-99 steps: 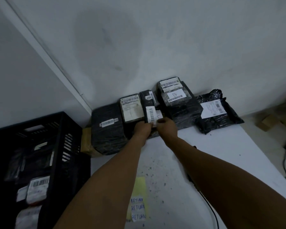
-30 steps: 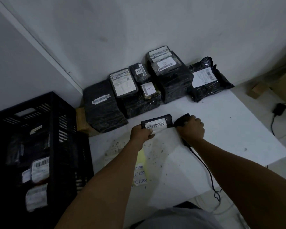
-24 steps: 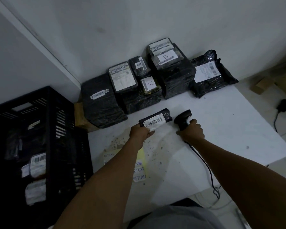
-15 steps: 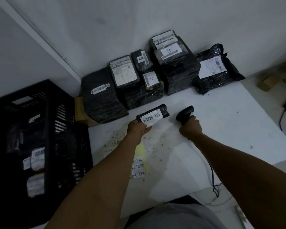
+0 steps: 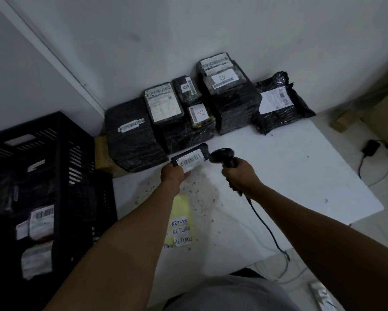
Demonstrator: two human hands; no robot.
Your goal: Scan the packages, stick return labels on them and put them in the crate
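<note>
We are holding a small black package (image 5: 189, 158) in our left hand (image 5: 172, 176), fingers and thumb curling round its near end, so that its white barcode label is facing up. The package is sitting just above the white table (image 5: 300, 176), in front of the row of wrapped parcels.

We are gripping a black handheld scanner (image 5: 222, 155) in our right hand (image 5: 239, 176), all fingers wrapping its handle. The scanner head is pointing at the right end of the package and is nearly touching it (a small green light is showing on top of the head). Its cable (image 5: 264, 225) is trailing back across the table toward the near edge.

Against the wall, the remaining black parcels (image 5: 231, 104) are standing side by side; one is bearing a label marked B, and a smaller one (image 5: 199, 115) is bearing a label marked A. A black mailer bag (image 5: 280, 104) is lying at the right end of the row.

A sheet of RETURN labels (image 5: 181, 232) is lying on the table beside our left forearm.

The black crate (image 5: 54, 153) is standing to the left of the table and is holding several labelled packages.
</note>
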